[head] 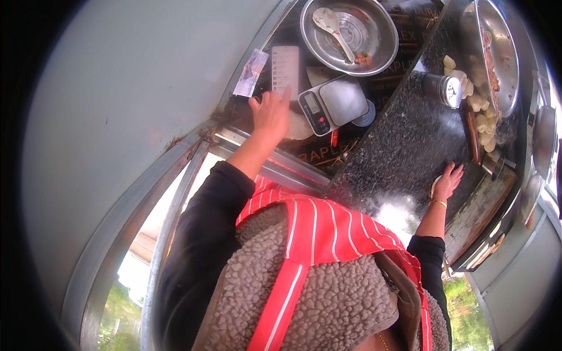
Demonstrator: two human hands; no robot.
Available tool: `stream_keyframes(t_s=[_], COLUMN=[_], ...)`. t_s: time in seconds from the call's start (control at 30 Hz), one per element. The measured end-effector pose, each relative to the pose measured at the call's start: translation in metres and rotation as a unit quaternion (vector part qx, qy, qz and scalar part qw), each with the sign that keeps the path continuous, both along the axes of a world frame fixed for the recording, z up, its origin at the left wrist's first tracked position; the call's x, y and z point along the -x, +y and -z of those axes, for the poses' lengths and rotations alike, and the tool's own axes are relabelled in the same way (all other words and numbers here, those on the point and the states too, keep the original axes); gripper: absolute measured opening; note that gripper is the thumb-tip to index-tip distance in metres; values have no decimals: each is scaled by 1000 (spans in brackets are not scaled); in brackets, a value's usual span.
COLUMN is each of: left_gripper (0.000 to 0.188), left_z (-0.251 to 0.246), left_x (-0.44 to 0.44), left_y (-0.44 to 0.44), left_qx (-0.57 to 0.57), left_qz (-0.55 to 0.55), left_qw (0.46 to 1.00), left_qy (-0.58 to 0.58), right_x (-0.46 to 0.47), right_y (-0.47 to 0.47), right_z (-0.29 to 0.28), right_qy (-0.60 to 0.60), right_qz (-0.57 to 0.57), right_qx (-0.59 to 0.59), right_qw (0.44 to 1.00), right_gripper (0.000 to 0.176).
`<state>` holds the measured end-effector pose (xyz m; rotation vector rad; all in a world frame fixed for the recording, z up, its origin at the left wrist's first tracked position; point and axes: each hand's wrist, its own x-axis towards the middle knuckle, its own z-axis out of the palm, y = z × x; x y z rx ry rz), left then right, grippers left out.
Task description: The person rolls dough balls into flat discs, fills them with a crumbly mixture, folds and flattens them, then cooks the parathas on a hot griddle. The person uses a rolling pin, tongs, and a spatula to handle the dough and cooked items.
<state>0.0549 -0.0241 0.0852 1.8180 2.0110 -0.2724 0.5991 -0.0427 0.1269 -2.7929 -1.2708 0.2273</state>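
Observation:
My left hand [271, 113] reaches over the dark shelf, its index finger on the lower part of a lit smartphone [285, 66]. A banknote [251, 72] lies left of the phone, and a digital kitchen scale [333, 105] stands to its right. My right hand [447, 180] rests on the floured dark worktop [395, 145], fingers spread; a pale round edge, perhaps dough, shows beside the palm. Beyond that hand lie a wooden rolling pin [472, 136] and several pieces of dough [484, 127]. A metal shaker [443, 90] with a perforated lid lies on its side nearby.
A steel bowl [377, 59] holding a white spoon [332, 30] and food scraps stands at the top. Another steel bowl [507, 57] with minced filling is at the upper right. A metal window frame [281, 166] runs close below my left forearm; a grey wall [109, 79] bounds the left.

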Motion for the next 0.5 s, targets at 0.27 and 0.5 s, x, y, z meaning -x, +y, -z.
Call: stream_keyframes(t_s=[0.27, 0.5], left_gripper=[59, 61], left_z=[7, 1], left_x=[3, 0], left_y=[34, 8], left_qx=[36, 46], left_qz=[-29, 0], left_qw=[999, 999], left_qy=[6, -1], right_x=[-2, 1], right_y=[1, 2], right_z=[0, 0], right_qy=[-14, -6], right_qz=[-12, 2], right_qx=[6, 10], right_qw=[1000, 1000], right_gripper=[77, 78])
